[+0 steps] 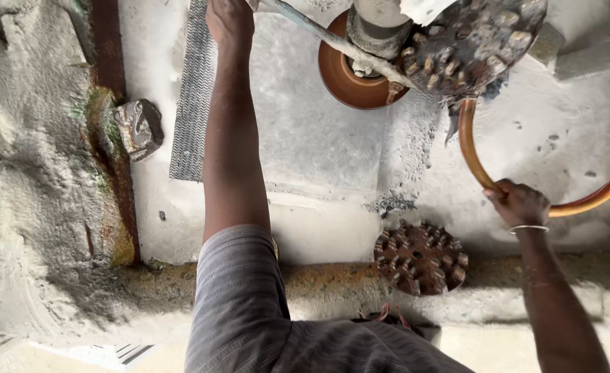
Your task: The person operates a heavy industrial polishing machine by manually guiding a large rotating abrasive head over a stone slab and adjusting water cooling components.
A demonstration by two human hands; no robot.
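**Two hands at a stone-grinding machine**

At the top of the frame, the left hand (230,19) is reaching up to a pale, dust-coated metal bar (332,43) that is running diagonally toward the machine; the fingers are cut off by the upper edge, so I cannot tell whether they are clenching the bar or only resting against it. The bar is passing over a brown dish-shaped wheel (343,79) and meeting a round grinding head (472,43) studded with small abrasive blocks, which is sitting tilted at the upper right.

At the right of the frame, the right hand (519,203), wearing a thin bangle at the wrist, is clenching around an orange hose (472,148) that is curving down from beneath the grinding head and sweeping away toward the right edge.

In the lower middle, a second studded disc (421,257), rust-brown, is lying flat on a rusty ledge (318,276), just left of the right forearm and apart from both hands. Everything is resting on a white stone slab (305,138) coated in slurry. At the upper left, a strip of metal mesh (193,103) is lying on the slab, and a grey lump of rock (139,128) is sitting beside a rusty rail (108,48).
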